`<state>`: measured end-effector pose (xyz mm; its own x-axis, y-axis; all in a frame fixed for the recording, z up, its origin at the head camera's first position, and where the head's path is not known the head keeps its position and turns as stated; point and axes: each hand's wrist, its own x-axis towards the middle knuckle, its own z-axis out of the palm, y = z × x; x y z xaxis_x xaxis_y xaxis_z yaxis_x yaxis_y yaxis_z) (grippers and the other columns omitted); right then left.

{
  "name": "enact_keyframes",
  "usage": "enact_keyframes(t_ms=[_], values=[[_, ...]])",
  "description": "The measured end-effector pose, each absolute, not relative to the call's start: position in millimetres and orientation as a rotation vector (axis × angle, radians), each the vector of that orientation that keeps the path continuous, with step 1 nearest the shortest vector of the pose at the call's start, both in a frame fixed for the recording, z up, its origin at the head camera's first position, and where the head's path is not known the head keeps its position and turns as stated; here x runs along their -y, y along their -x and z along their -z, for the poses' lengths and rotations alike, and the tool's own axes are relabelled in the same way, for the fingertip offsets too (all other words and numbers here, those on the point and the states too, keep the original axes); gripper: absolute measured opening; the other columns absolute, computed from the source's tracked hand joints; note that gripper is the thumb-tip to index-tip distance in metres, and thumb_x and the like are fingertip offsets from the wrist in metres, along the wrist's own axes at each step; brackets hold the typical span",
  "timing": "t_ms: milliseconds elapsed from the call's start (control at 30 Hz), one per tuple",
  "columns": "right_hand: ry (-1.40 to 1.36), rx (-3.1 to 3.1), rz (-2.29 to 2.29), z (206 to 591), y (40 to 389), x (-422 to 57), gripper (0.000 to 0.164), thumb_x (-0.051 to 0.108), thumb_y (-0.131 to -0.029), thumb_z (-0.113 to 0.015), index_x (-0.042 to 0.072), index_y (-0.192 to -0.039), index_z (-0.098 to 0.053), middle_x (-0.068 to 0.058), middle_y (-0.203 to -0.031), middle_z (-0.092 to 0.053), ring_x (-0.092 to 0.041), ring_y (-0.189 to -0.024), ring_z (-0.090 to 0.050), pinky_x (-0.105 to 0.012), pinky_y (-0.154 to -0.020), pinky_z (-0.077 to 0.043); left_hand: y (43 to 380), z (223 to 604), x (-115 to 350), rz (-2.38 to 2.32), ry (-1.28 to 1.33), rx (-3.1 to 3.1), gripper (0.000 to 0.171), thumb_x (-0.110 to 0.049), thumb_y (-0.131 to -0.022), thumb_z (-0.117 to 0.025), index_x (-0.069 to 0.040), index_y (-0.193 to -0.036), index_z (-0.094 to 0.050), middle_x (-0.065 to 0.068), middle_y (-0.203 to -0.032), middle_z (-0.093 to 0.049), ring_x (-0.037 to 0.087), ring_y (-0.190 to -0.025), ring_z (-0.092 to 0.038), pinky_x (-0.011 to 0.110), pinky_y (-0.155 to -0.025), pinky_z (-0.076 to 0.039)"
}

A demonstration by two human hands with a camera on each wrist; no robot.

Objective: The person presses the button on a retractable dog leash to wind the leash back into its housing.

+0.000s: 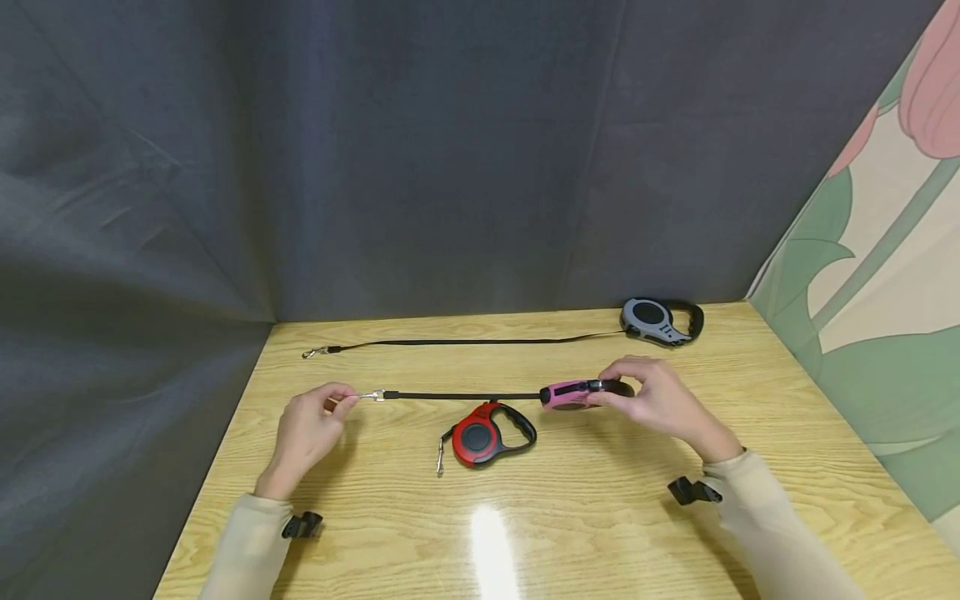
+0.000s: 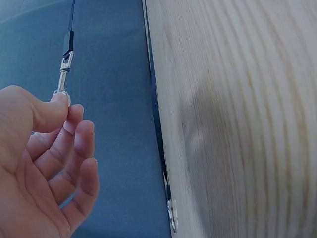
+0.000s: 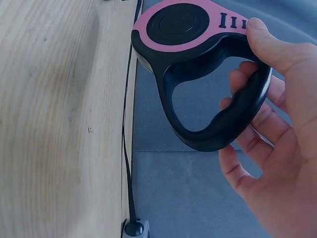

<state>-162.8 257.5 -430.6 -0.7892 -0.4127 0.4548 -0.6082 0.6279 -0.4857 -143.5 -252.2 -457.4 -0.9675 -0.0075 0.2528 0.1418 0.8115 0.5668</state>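
Note:
My right hand (image 1: 656,400) grips the black handle of a pink retractable dog leash (image 3: 178,25), held above the table. From its casing a black strap (image 1: 465,396) runs straight to the left. At the strap's far end, my left hand (image 1: 309,429) pinches a silver metal clip (image 2: 63,79) between thumb and fingertips; its lower part is hidden by the thumb. Below the strap a red retractable leash (image 1: 476,437) lies on the table, its short strap and clip (image 1: 440,458) hanging out at its left.
Farther back lies a grey retractable leash (image 1: 651,321), its strap (image 1: 465,342) drawn out leftward to a metal clip (image 1: 315,352). Dark cloth (image 1: 450,167) stands behind the wooden table (image 1: 390,533). A flower-patterned panel (image 1: 885,292) is on the right.

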Motion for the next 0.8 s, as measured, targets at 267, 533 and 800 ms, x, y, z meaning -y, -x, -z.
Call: enact_keyframes(t_ms=[267, 533, 800], values=[[-0.848, 2.538, -0.930, 433, 164, -254, 0.019, 0.015, -0.080, -0.095, 0.021, -0.090, -0.081, 0.010, -0.088, -0.078, -0.004, -0.078, -0.068, -0.024, -0.069, -0.053, 143, 459, 245, 0.882, 0.141, 2.763, 0.010, -0.020, -0.101, -0.075, -0.011, -0.103, -0.079, 0.008, -0.100, -0.080, 0.027, -0.086, -0.076, 0.044, -0.073, -0.054], [-0.876, 2.524, -0.916, 434, 165, -247, 0.020, 0.019, -0.078, -0.096, 0.022, -0.090, -0.080, 0.011, -0.087, -0.077, -0.004, -0.078, -0.068, -0.031, -0.070, -0.056, 140, 459, 238, 0.888, 0.194, 2.749, 0.009, -0.019, -0.100, -0.076, -0.012, -0.103, -0.080, 0.007, -0.098, -0.080, 0.026, -0.085, -0.076, 0.045, -0.073, -0.055], [-0.881, 2.529, -0.934, 432, 164, -239, 0.019, 0.021, -0.080, -0.096, 0.022, -0.091, -0.081, 0.011, -0.089, -0.077, -0.005, -0.080, -0.069, -0.031, -0.072, -0.057, 140, 460, 233, 0.902, 0.200, 2.751, 0.008, -0.020, -0.100, -0.076, -0.014, -0.103, -0.080, 0.005, -0.098, -0.080, 0.026, -0.087, -0.076, 0.046, -0.076, -0.056]])
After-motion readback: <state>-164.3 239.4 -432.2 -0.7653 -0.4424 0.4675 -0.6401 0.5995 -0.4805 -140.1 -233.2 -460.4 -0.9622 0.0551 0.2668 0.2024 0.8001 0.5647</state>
